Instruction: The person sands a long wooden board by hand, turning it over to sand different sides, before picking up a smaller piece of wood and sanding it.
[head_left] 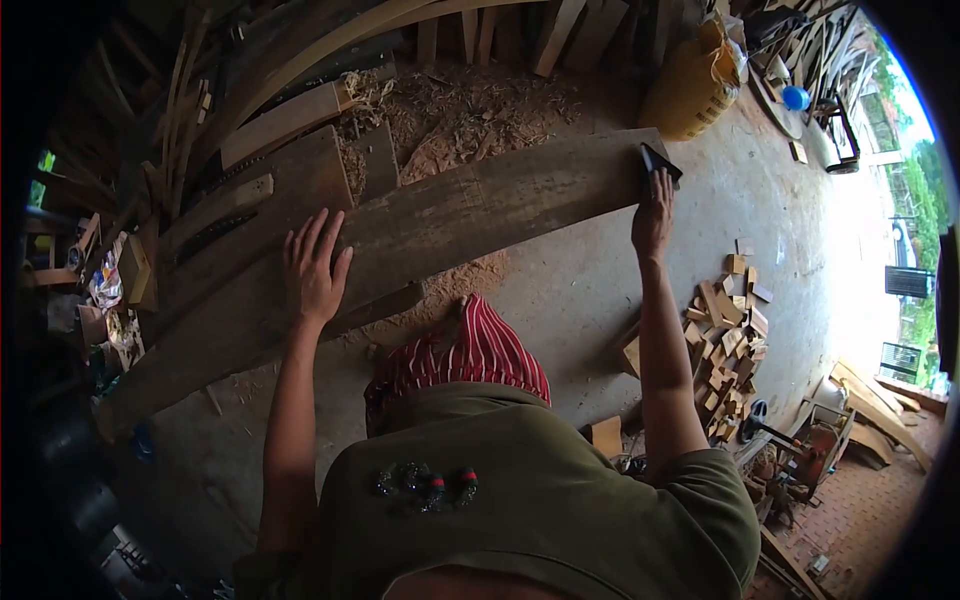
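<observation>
On the concrete floor (600,290) of an open workshop lies a long weathered plank (470,215), with sawdust (470,110) behind it. The left hand (315,268) rests open and flat on the plank. The right hand (652,215) touches a dark triangular tool (660,160) at the plank's right end; whether it grips, I cannot tell. Stacked timber (270,120) at left is dim. Bare floor separates the plank's end from the offcuts (730,340).

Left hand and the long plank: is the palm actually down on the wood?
Touching. The head view shows the left hand spread flat on the long plank, fingers and palm lying on its top face with no gap visible.
</observation>
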